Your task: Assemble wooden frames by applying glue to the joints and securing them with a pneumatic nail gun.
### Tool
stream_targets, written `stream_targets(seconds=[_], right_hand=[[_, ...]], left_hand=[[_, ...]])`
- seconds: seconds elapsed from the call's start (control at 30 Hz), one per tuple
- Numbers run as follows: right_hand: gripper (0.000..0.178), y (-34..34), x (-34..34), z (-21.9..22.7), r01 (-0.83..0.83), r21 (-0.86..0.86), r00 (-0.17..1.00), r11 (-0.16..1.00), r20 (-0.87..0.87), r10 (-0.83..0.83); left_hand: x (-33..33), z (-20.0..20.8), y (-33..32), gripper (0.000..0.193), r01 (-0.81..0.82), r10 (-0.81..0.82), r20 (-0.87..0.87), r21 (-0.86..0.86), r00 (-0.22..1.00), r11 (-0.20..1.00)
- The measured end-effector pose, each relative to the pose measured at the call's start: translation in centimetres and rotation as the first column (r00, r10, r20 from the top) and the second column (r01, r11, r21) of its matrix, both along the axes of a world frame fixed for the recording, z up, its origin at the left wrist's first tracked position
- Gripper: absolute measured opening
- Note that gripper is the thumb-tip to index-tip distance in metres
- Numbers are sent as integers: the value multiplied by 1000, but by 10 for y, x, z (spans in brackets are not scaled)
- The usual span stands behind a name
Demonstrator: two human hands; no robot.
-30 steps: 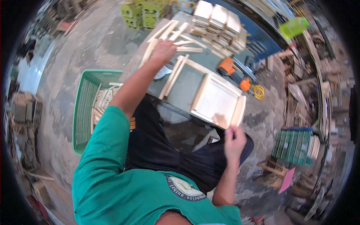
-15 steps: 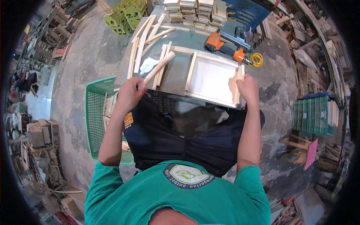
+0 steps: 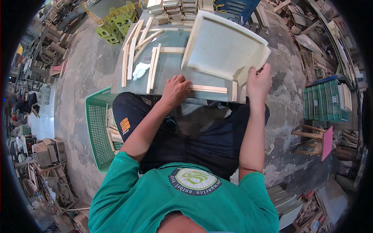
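Observation:
My right hand (image 3: 258, 79) grips the near right corner of a shallow wooden tray (image 3: 221, 44) with a pale panel. The tray is raised and tilted above the worktable (image 3: 167, 73). My left hand (image 3: 176, 90) is closed on the left end of a wooden strip (image 3: 210, 89) lying along the table's near edge. A short wooden piece (image 3: 234, 91) stands crosswise just past its right end. Two long strips (image 3: 154, 68) lie side by side left of my left hand, and another strip (image 3: 173, 50) runs across from their far end.
More loose strips (image 3: 132, 58) and a crumpled white scrap (image 3: 140, 71) lie on the table's left. Stacked wooden pieces (image 3: 173, 11) stand at the far edge. A green basket (image 3: 97, 136) holding wood is by my left leg. At right are a green crate (image 3: 322, 101) and a pink-topped stool (image 3: 327, 143).
The tray has been lifted off the table and tilted up by my right hand. My left hand moved right and lowered its strip to the near edge. The orange nail gun is out of sight.

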State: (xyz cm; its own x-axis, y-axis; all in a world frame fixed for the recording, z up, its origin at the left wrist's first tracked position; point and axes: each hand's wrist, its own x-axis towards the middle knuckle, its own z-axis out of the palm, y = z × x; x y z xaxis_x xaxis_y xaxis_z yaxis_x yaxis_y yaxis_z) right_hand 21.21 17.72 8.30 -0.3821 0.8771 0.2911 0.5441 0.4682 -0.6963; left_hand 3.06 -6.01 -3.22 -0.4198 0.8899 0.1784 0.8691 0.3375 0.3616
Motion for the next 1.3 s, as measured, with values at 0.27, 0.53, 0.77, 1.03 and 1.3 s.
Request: stream_targets(seconds=[0.27,0.53,0.77,1.03,1.3], right_hand=[[35,-45,-9,-60,-55,16,991,998,-119,57],[36,-62,2,-79,-111,-75,983,991,-152,99],[38,-65,12,-72,-64,-297,959,953,246,141],[32,-56,18,-92,-62,-257,964,965,237,125],[28,-51,34,-107,-137,-322,986,937,43,159]], left_hand=[[7,17,-50,61,-278,288,83,-117,954,953],[-6,14,-38,36,-303,197,660,50,725,952],[3,23,-28,31,-382,317,553,2,770,924],[9,22,-22,31,-425,358,547,-4,757,905],[-20,17,-38,56,-381,281,665,5,692,925]])
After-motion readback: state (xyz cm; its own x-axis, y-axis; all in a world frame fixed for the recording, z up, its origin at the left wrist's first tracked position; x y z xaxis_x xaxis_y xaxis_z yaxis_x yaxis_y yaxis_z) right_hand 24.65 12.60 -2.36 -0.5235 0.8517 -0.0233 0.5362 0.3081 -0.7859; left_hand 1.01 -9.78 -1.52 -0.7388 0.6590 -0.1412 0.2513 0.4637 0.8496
